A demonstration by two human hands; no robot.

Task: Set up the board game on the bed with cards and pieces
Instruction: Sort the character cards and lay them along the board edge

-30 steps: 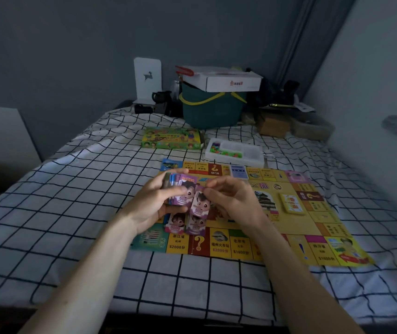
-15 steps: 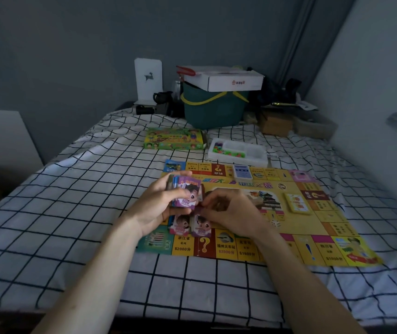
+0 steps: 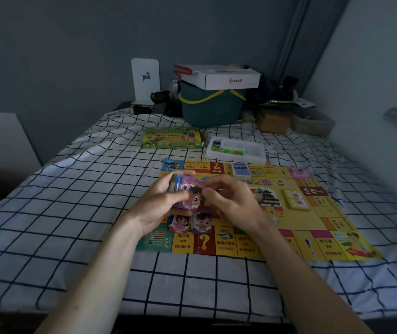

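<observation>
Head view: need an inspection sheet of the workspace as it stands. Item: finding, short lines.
Surface: bed with a checked sheet; game board laid flat on it.
Job's things: stack of play money held above the board; two small piles on the board below; blue card deck, yellow card deck, die; tray of pieces; game box.
Clutter: green basket carrying a white box.
Grippers: left hand grips the stack; right hand pinches its top note.
Cables: nothing seen.
Surroundings: dim walls, curtain.

Yellow game board (image 3: 296,220), white black-gridded bedsheet (image 3: 77,189), purple cards (image 3: 192,196), dark green basket (image 3: 210,109).
</observation>
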